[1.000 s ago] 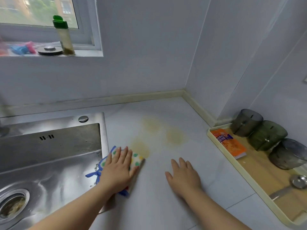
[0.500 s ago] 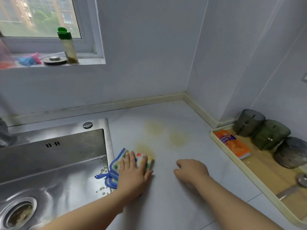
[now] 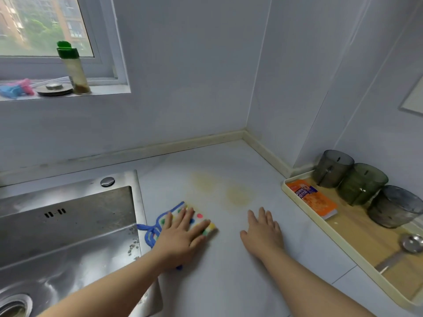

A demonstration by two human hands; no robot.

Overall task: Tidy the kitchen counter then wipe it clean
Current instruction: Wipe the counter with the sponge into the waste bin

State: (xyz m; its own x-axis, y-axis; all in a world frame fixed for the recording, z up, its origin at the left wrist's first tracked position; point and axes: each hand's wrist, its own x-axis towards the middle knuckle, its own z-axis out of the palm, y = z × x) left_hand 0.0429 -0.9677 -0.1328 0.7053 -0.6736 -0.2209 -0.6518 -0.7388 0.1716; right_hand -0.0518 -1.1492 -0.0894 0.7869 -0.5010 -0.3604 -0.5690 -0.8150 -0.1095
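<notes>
Counter (image 3: 229,275) of this kitchen is pale and mostly bare between the sink (image 3: 68,225) and the tray (image 3: 343,247). For that reason the tidying part looks finished to me. An orange packet (image 3: 311,197) and a metal ladle (image 3: 412,243) lie in the tray at the right, and three dark cups (image 3: 361,183) stand along its wall side.

The wiping part is only begun, in my judgement. The left hand (image 3: 183,235) lies flat on a dotted cloth (image 3: 199,216) with a blue edge. Its fingers are straight and press down, not curled around the cloth. The cloth is on the counter just beside the sink rim. The right hand (image 3: 263,232) rests flat on the bare counter with fingers spread and holds nothing. It is near the cloth but apart from it.

Two yellowish stains (image 3: 238,195) show beyond both hands, toward the corner, and the cloth touches neither of them. Some small crumbs (image 3: 134,244) sit on the sink wall near the cloth.

What is left, as I judge, is to push the cloth over the stains, then over the rest of the surface up to the wall and the tray
</notes>
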